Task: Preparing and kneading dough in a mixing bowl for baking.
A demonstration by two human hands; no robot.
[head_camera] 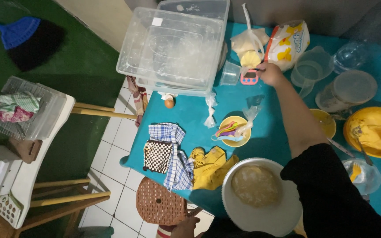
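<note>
Head view: a teal table [261,136] seen from above, crowded with baking things, white floor tiles to its left.
Right hand: right hand [269,72] stretched far forward across the table, fingers curled together at the top edge of a small pink digital scale [249,77]; whether it grips the scale or only touches it cannot be told.
Scale position: far side of the table, well ahead of the person's body, its long axis running left to right; just in front of a knotted clear bag of pale powder [248,46].
Left hand: left hand [185,227] low at the bottom edge of the picture, only the fingertips showing, loosely bent, touching the rim of a brown perforated stool [159,205]; nothing held as far as can be seen.
Nearer hand: the right is at the scale; the left is well apart from it, at the near side of the table.
Near the body: a white bowl with a round of pale dough [255,185], close under the right sleeve.
Between bowl and scale: a small yellow bowl of coloured measuring spoons [234,131].
Left of that: a checked blue cloth [175,152] and a yellow cloth [209,167], touching.
Far left of scale: stacked clear plastic boxes [173,46], an egg [169,103] just before them.
Right side: a clear jug [309,70] and a large yellow bowl of batter [375,132].
</note>
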